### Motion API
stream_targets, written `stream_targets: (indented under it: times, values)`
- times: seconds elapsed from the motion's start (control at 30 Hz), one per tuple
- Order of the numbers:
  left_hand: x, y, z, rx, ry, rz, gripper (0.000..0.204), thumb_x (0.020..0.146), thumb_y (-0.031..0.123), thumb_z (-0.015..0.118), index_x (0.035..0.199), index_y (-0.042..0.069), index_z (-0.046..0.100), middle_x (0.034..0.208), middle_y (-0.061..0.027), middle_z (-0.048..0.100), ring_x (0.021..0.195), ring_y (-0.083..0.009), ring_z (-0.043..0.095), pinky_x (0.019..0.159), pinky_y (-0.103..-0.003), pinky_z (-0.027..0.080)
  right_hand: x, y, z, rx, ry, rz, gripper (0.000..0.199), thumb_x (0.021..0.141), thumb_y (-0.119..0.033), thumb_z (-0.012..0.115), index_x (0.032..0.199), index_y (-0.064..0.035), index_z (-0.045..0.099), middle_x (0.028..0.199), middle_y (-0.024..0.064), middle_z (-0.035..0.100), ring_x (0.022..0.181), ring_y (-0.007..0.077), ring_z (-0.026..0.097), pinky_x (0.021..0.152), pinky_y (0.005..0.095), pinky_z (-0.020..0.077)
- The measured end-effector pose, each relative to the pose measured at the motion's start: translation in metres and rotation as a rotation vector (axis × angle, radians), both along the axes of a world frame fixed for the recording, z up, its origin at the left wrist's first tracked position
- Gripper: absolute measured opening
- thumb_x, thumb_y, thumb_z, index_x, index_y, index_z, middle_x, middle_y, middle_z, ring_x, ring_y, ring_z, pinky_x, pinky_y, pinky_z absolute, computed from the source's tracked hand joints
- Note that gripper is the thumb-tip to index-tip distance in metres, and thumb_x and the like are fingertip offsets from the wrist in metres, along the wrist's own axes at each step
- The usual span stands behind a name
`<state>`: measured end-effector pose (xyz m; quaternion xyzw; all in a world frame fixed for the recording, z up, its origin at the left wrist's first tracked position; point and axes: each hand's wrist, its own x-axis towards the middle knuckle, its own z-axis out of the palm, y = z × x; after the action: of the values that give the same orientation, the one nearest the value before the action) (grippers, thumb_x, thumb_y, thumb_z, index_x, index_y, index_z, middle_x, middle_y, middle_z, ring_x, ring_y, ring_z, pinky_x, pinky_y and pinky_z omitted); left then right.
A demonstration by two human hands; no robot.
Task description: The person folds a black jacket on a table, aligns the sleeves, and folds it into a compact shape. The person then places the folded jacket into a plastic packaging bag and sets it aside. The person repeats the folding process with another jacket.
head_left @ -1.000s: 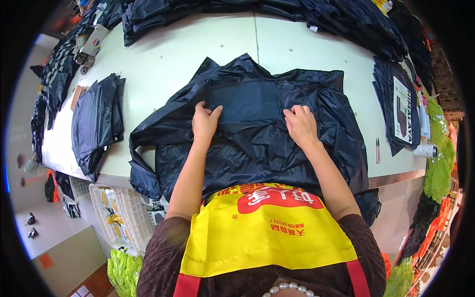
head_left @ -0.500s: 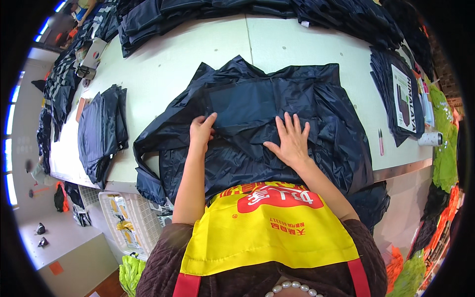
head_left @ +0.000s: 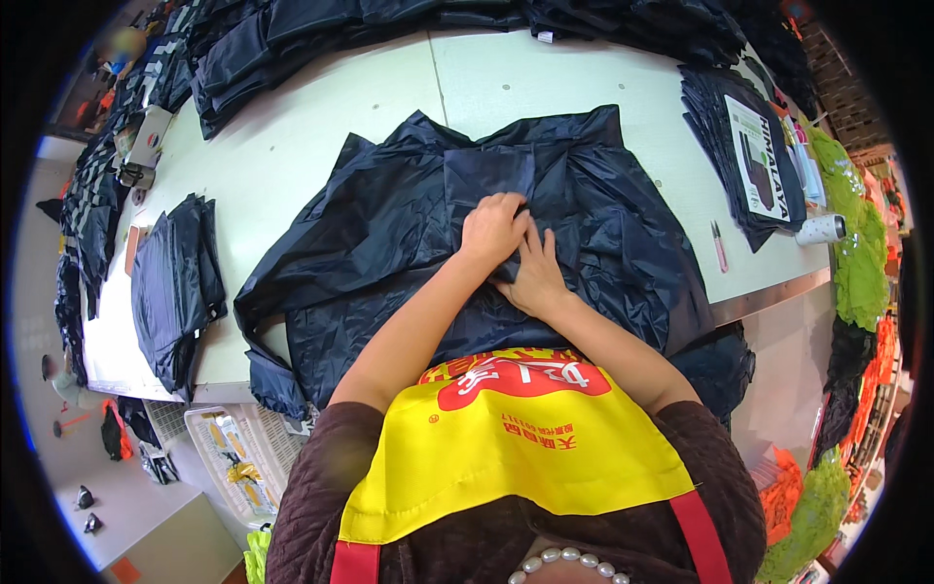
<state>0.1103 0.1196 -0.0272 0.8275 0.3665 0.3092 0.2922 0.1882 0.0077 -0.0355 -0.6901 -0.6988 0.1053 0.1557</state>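
A shiny dark navy jacket point(head_left: 370, 253) lies spread and wrinkled on the pale table in front of me. On its upper middle is a smooth rectangular fabric panel point(head_left: 477, 173), folded narrow. My left hand point(head_left: 489, 234) is closed over the lower part of this panel, with curled fingers and the tips partly hidden. Just to its right, my right hand point(head_left: 537, 279) rests on the fabric with its fingers stretched upward, close against the left. The cloth beneath both hands is mostly covered.
A stack of dark folded pieces point(head_left: 178, 292) stands at the left. Dark garments point(head_left: 389, 24) line the far edge. At the right are a pile with a printed bag point(head_left: 754, 161), pink-handled snips point(head_left: 719, 248) and a white roll point(head_left: 820, 230). A white basket point(head_left: 229, 453) sits below the table.
My left hand has moved right, and the panel's left part is folded over, so it looks narrower. My right hand has shifted slightly down and in, so the hands now meet.
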Motion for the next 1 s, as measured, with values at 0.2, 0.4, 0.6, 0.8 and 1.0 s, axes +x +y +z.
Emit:
stream_targets:
  times: [0.2,0.4,0.6,0.8,1.0]
  values:
    - [-0.019,0.019,-0.006,-0.180,0.034,-0.259,0.033,0.091,0.030,0.051,0.105,0.003,0.064,0.109,-0.0164,0.062,0.108,-0.0319,0.053,0.095,-0.039,0.038,0.044,-0.031,0.072,0.011,-0.043,0.362,0.052,0.070,-0.037,0.073,0.111,-0.0069,0.059,0.130,0.0184,0.048,0.131,0.0344,0.033,0.107,0.0517,0.0240]
    - [-0.052,-0.007,0.024,-0.276,-0.158,-0.254,0.030,0.089,0.023,0.055,0.111,0.002,0.057,0.115,-0.0159,0.057,0.110,-0.0303,0.053,0.094,-0.035,0.040,0.081,-0.030,0.007,0.149,0.263,0.344,0.015,0.081,-0.017,0.062,0.087,-0.0041,0.061,0.103,0.0147,0.061,0.110,0.0328,0.053,0.096,0.0432,0.0399]
    - [-0.062,-0.032,0.019,0.180,0.020,-0.411,0.034,0.085,0.037,0.058,0.105,0.010,0.064,0.109,-0.0091,0.058,0.105,-0.0269,0.053,0.092,-0.041,0.039,0.073,-0.010,0.004,0.160,0.360,0.032,0.015,0.087,-0.015,0.054,0.080,-0.0021,0.054,0.073,0.0163,0.058,0.071,0.0366,0.057,0.065,0.0413,0.0450]
    - [-0.052,-0.028,-0.003,0.119,0.297,-0.228,0.024,0.081,0.036,0.063,0.091,0.017,0.073,0.103,-0.0051,0.056,0.104,-0.0254,0.049,0.086,-0.041,0.038,0.072,-0.012,0.008,0.419,0.353,0.103,0.012,0.084,-0.013,0.058,0.080,-0.0030,0.054,0.086,0.0143,0.061,0.088,0.0333,0.057,0.078,0.0376,0.0458]
    - [-0.046,-0.018,0.007,-0.029,0.407,-0.278,0.026,0.080,0.037,0.064,0.091,0.015,0.073,0.102,-0.0073,0.057,0.103,-0.0276,0.049,0.089,-0.040,0.039,0.072,-0.009,0.001,0.261,0.349,0.248,0.012,0.082,-0.014,0.061,0.082,-0.0034,0.057,0.090,0.0145,0.061,0.092,0.0317,0.057,0.080,0.0380,0.0475]
